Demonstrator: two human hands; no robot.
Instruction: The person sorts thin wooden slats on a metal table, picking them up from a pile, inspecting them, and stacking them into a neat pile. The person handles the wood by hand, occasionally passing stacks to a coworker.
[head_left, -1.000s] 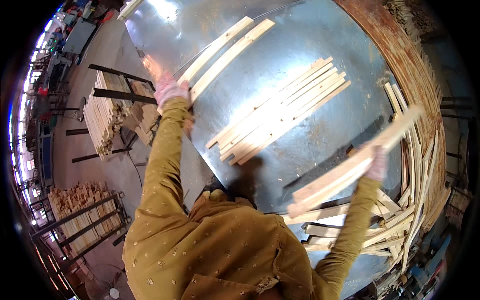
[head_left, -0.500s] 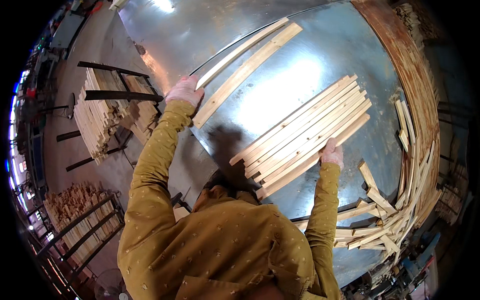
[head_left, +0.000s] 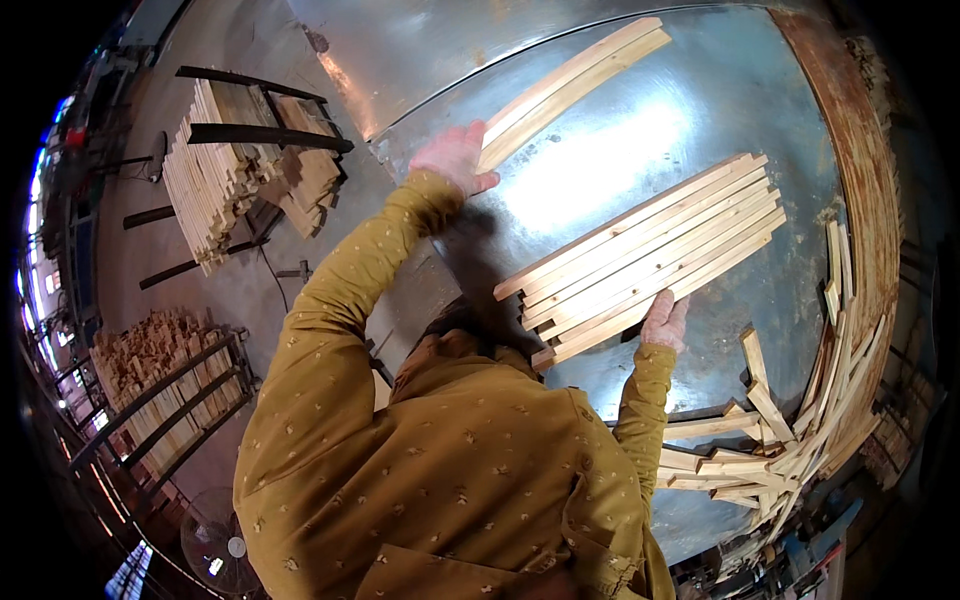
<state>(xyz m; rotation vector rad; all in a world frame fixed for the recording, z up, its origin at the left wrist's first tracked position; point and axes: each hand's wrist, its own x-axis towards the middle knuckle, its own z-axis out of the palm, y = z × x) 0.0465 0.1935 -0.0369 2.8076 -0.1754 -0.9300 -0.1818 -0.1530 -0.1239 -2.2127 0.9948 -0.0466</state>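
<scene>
Two pale wooden strips point(head_left: 570, 90) lie side by side, touching, on the metal-topped table point(head_left: 735, 90). My left hand point(head_left: 452, 160) is closed round their near left ends, with its thumb along the nearer strip. To their right several similar strips form a flat slanted row point(head_left: 650, 255), their ends uneven. My right hand point(head_left: 664, 322) rests against the near long edge of this row, its fingertips touching the outermost strip and slightly apart. That hand does not wrap round any strip.
A loose heap of strips point(head_left: 760, 465) lies at the table's right, beside a curved, worn wooden edge board point(head_left: 850, 150). On the floor at left stand stacked strips point(head_left: 215, 170) in a dark rack and a second stack point(head_left: 165, 400) below. A fan point(head_left: 215, 545) is at lower left.
The two strips at the left, apart before, are now together, as my left hand moved right. The row's outermost strip now sits tight against its neighbours. The whole view has shifted.
</scene>
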